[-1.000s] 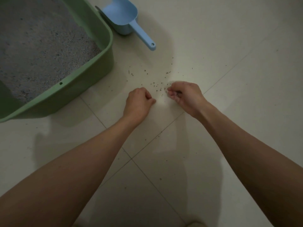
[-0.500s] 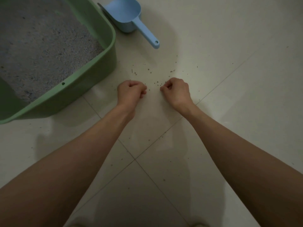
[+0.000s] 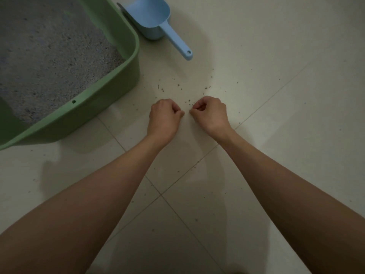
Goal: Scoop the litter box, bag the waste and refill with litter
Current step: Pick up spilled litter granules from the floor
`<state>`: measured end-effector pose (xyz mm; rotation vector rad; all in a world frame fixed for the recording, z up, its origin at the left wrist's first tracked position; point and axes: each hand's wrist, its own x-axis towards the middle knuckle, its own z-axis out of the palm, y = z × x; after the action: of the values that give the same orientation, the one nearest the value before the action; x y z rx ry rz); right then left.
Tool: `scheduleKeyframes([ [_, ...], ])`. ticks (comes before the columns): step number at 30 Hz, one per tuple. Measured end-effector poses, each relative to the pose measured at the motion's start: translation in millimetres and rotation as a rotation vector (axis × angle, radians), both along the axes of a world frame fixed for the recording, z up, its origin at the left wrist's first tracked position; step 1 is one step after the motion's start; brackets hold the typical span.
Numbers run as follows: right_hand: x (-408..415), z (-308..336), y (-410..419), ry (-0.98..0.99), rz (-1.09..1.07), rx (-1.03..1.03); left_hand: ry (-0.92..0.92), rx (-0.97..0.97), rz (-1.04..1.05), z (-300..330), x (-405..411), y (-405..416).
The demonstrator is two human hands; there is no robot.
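Both hands have closed toward each other over the last second: the left hand (image 3: 165, 116) and right hand (image 3: 209, 113) now sit knuckle to knuckle on the tiled floor (image 3: 276, 135), fingertips almost meeting, where a wider gap lay between them before. Fewer spilled litter grains (image 3: 189, 101) show between the hands than earlier; a loose scatter remains just beyond them.

Left hand: fingers curled into a fist, thumb tucked forward. Right hand: fingers curled, thumb and forefinger drawn together at the floor. Whether either hand has grains in hold cannot be told; the grains are too small and the palms face down.

Green litter box (image 3: 118, 107): far left, filled with grey litter (image 3: 49, 62), apparently already topped up. Blue scoop (image 3: 156, 20): on the floor just right of the box, handle pointing near-right, untouched.

Judgement: the main steps look done, and the present work is hand collection of stray grains. No waste bag is in view.
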<state>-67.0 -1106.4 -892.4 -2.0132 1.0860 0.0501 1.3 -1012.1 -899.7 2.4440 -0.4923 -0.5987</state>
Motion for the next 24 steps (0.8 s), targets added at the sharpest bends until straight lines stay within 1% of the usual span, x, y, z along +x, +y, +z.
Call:
scheduleKeyframes([
  [3, 3.0, -0.9, 2.6, 0.055, 0.111, -0.097, -0.007, 0.013, -0.033, 2.0, 0.1, -0.3],
  [6, 6.6, 2.2, 5.2, 0.114, 0.194, -0.146, -0.008, 0.026, -0.027, 1.9, 0.3, -0.3],
  [8, 8.5, 3.0, 6.5, 0.122, 0.211, -0.151, 0.002, 0.023, 0.014, 0.8, 1.0, 0.1],
  [9, 8.4, 2.8, 6.7, 0.098, 0.18, -0.127, 0.011, 0.022, 0.027, 0.2, 1.6, -0.1],
  [10, 8.0, 2.6, 6.5, 0.046, 0.104, -0.06, 0.022, 0.023, 0.032, 0.0, 2.3, -0.3],
  [11, 7.6, 2.7, 5.8, -0.022, -0.012, 0.052, 0.034, 0.026, 0.032, 0.2, 2.6, -0.8],
  [13, 6.7, 5.7, -0.2, -0.195, -0.283, 0.332, 0.048, 0.023, 0.034, 1.9, 3.4, -1.4],
  [15, 7.5, 8.8, -10.2, -0.353, -0.482, 0.568, 0.054, 0.01, 0.036, 3.7, 4.1, -2.1],
  [17, 9.3, 10.7, -21.3, -0.423, -0.586, 0.678, 0.059, 0.006, 0.024, 4.0, 4.4, -2.6],
  [19, 11.8, 9.1, -29.6, -0.398, -0.585, 0.641, 0.071, 0.005, 0.016, 3.5, 5.4, -2.2],
  [20, 13.0, 7.7, -32.8, -0.355, -0.549, 0.569, 0.074, -0.001, 0.021, 3.1, 6.4, -1.6],
  [24, 18.2, 7.8, -42.0, -0.052, -0.235, 0.075, 0.0, -0.052, 0.049, 3.4, 14.6, -2.6],
])
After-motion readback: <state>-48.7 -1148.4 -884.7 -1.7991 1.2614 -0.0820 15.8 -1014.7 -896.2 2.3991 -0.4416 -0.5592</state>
